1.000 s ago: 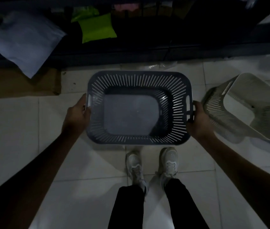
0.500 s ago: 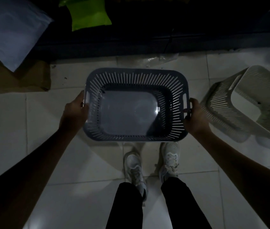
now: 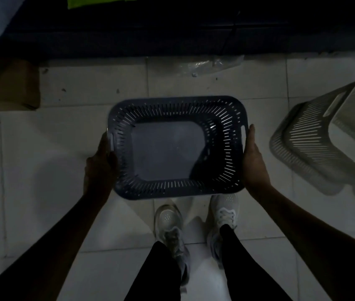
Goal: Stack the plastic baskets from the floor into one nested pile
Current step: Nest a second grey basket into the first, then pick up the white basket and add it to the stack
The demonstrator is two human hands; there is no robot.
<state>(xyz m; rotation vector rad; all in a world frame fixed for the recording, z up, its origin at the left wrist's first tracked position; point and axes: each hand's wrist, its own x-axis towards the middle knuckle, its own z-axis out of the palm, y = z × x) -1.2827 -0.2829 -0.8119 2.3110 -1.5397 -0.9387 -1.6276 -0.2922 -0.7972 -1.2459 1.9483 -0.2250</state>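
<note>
Head view: my left hand [image 3: 100, 168] and right hand [image 3: 255, 164] each have a closed grip on an end of the dark basket [image 3: 177, 148], held open side up above the tiled floor [image 3: 42, 170], nothing inside it. To my right, a white basket [image 3: 315, 144] lies tipped on the floor, empty as far as I can see.

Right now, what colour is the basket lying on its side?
Pale grey-white basket, seen in the head view.
</note>
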